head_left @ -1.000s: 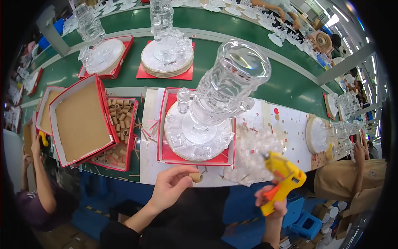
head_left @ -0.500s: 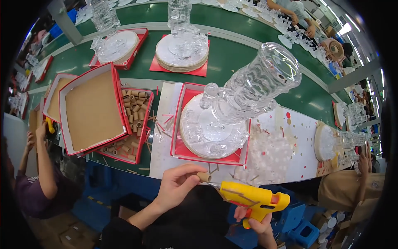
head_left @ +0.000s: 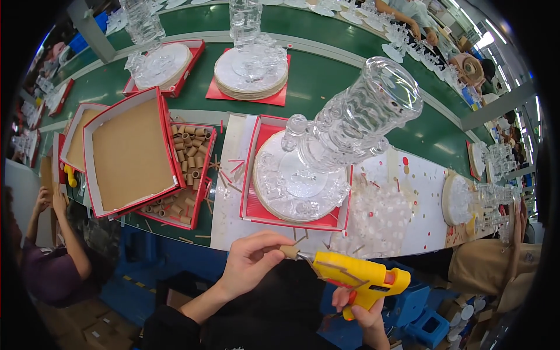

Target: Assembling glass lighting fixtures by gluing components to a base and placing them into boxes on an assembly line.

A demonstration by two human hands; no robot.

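Between its fingertips, my left hand [head_left: 249, 263] pinches a short brown cardboard tube [head_left: 289, 251]. My right hand [head_left: 363, 312] is wrapped round the grip of a yellow glue gun [head_left: 356, 275], whose nozzle meets the tube's right end. Beyond my hands, a red-edged box [head_left: 248, 201] holds a round white disc stack [head_left: 271, 192] with clear plastic pieces on top. From it a tall stack of clear plastic cups [head_left: 361, 119] leans to the upper right. More cardboard tubes [head_left: 191, 149] fill a red-edged box at the left.
An empty-looking cardboard tray [head_left: 131, 154] sits across the tube box. Small clear plastic parts [head_left: 373, 221] lie heaped on white paper [head_left: 429, 181]. Further disc stacks [head_left: 251, 73] stand on the green conveyor belt [head_left: 326, 73]. A co-worker's arms [head_left: 67, 239] reach in at the left; blue stools [head_left: 429, 326] stand below.
The glue gun has shifted slightly right, and the tube has turned a little in my left fingers. Disc stacks on the belt have slid slightly left. The left co-worker's hands have moved.
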